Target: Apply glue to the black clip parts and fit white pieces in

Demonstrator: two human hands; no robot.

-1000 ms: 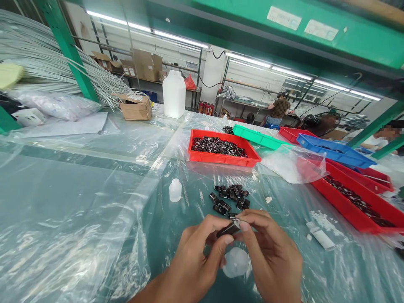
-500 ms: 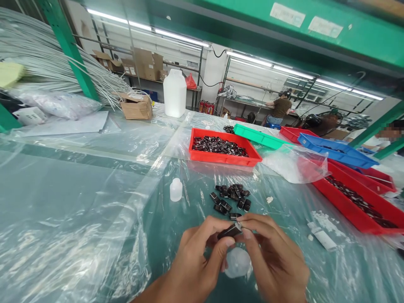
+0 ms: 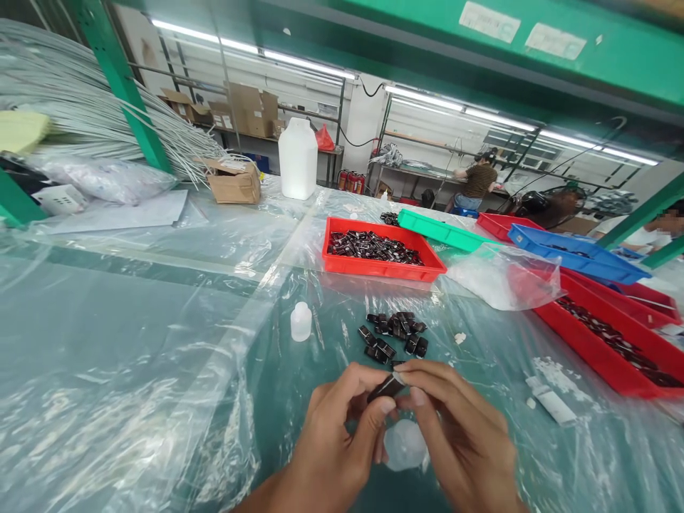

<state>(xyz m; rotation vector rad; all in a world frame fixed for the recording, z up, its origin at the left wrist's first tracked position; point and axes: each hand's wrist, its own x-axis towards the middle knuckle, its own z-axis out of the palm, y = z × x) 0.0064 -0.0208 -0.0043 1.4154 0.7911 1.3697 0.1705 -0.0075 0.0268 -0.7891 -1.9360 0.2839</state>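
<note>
Between thumb and fingers my left hand (image 3: 342,420) grips a small glossy black part (image 3: 385,387) with a pale end; its exact kind does not show. My right hand (image 3: 459,427) is closed in a pinch at that pale end, its fingertips touching it. Whether a separate small piece sits in the right fingertips cannot be made out. Under the hands lies a round translucent plastic piece (image 3: 405,445), partly covered by fingers. Just beyond them, a loose pile of similar black parts (image 3: 395,326) rests on the plastic-covered table (image 3: 176,370).
A red tray (image 3: 385,268) full of black parts stands behind the pile, near a small white bottle (image 3: 301,322). To the right are a clear bag (image 3: 502,278), a long red tray (image 3: 593,360) and a blue tray (image 3: 582,258). A white jug (image 3: 298,160) stands farther back.
The black part has tilted and shifted slightly left in my fingers, and my right fingertips have moved left with it. The view has shifted a little.
</note>
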